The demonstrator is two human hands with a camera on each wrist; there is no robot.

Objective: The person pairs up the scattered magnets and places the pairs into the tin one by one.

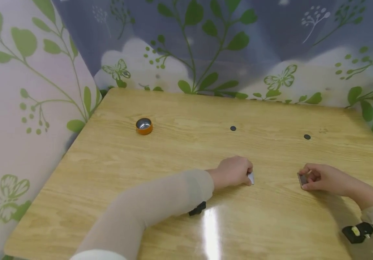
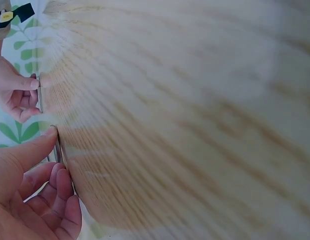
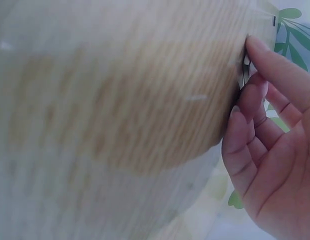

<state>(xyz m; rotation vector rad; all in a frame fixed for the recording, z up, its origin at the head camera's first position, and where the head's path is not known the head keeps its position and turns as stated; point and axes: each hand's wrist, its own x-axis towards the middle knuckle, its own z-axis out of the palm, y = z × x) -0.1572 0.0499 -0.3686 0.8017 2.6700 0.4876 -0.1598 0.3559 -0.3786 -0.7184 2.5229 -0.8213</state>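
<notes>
Near the middle of the table, my left hand (image 1: 233,171) pinches a thin, light-coloured flat piece (image 1: 251,177) between thumb and fingers. Farther right, my right hand (image 1: 329,179) pinches a small, flat, darker piece (image 1: 302,179) by its edges, standing up from the table. A gap of bare wood lies between the two pieces. In the left wrist view the left hand (image 2: 37,185) holds the thin piece (image 2: 58,150) nearly edge-on, and the right hand's piece (image 2: 40,95) shows beyond it. The right wrist view shows the right hand (image 3: 275,125) pinching its piece (image 3: 246,67), mostly hidden by fingers.
An orange bowl with a metal inside (image 1: 144,127) stands at the back left of the wooden table (image 1: 108,173). Two small dark discs lie toward the back, one near the middle (image 1: 233,128) and one on the right (image 1: 307,137). Patterned curtains border the table.
</notes>
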